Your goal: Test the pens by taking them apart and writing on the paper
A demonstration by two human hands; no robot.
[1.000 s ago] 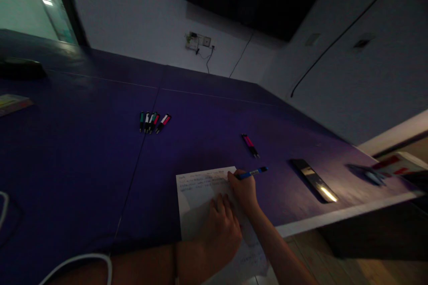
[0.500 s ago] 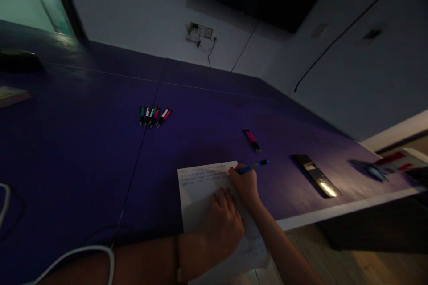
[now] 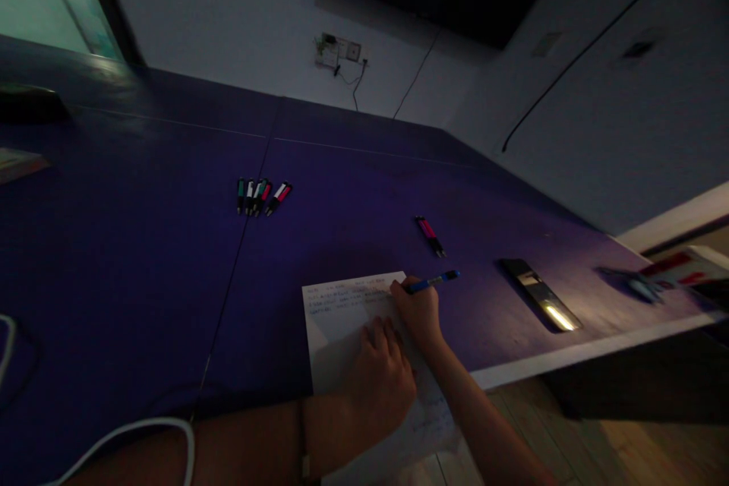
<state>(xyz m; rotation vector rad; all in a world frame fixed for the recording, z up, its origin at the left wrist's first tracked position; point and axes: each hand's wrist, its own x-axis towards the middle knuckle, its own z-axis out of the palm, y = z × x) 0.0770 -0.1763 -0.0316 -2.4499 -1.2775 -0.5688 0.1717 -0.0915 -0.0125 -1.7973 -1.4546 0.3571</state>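
Observation:
A white sheet of paper with a few lines of handwriting at its top lies on the dark purple table. My right hand is closed round a blue pen, its tip on the paper near the top right corner. Fingers together, my left hand lies flat on the sheet just below the right hand.
Several pens lie in a row further back on the table, and a pink pen pair lies beyond my right hand. A dark phone rests right of the paper near the table's edge. A white cable curls at the lower left.
The view has drifted slightly; my right hand with the blue pen has shifted a little along the written lines. The left hand stays on the paper.

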